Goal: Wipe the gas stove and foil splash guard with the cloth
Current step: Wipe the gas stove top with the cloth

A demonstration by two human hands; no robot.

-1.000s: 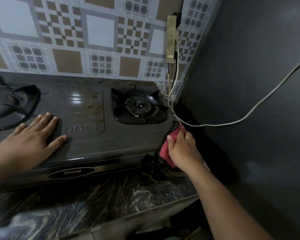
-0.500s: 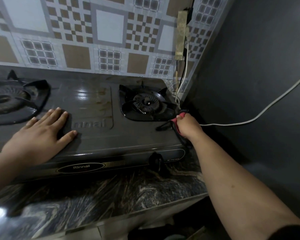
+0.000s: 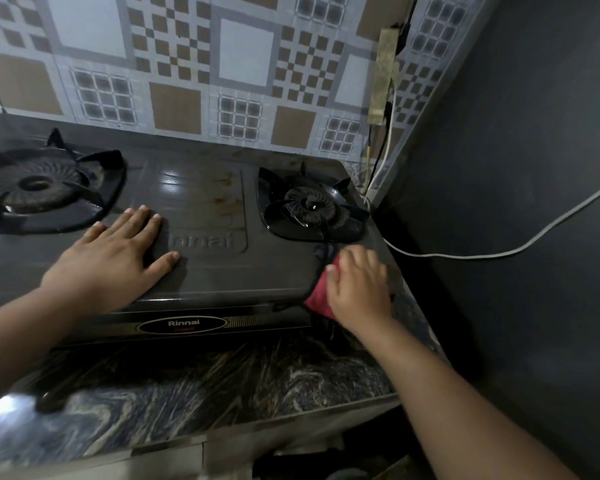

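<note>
A dark two-burner gas stove (image 3: 201, 271) sits on a marbled counter, with brown stains near its middle. My left hand (image 3: 115, 254) lies flat and spread on the stove top, left of centre. At the stove's front right corner my right hand (image 3: 359, 285) presses a red cloth (image 3: 317, 294) against the top and its edge. Behind the stove stands the patterned foil splash guard (image 3: 243, 64), which wraps round the right corner.
The right burner (image 3: 309, 206) lies just beyond the cloth, the left burner (image 3: 35, 185) at far left. A white cable (image 3: 465, 254) runs along the dark right wall (image 3: 534, 150). A power strip (image 3: 383, 74) hangs on the foil. The marbled counter edge (image 3: 222, 386) lies in front.
My right hand with the cloth has slid back from beside the right burner toward the stove's front right corner. My left hand stays flat on the stove.
</note>
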